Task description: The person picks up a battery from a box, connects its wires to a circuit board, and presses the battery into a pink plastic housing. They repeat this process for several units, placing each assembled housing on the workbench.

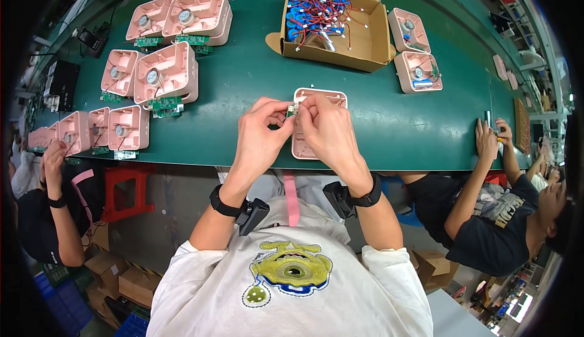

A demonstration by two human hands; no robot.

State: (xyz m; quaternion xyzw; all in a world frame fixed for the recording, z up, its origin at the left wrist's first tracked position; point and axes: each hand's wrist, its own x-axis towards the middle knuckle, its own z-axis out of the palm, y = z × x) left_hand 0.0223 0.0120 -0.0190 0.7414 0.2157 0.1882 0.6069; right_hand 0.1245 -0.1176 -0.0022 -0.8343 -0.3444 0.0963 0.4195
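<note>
Above the near edge of the green bench, my left hand (258, 133) pinches a small green circuit board (291, 110) between thumb and fingertips. My right hand (333, 131) meets it there, its fingers pressed together at a pale piece by the board's edge. What those right fingers grip is too small and covered to make out. Directly under both hands lies a pink plastic housing (302, 149), its hollow side up. My right hand hides much of its inside.
An open cardboard box (359, 60) of blue wired batteries (302, 13) stands beyond my hands. Pink housings with speakers and boards (164, 106) fill the left side; two more housings (420, 72) sit right of the box. Co-workers' hands (486, 142) work at both sides.
</note>
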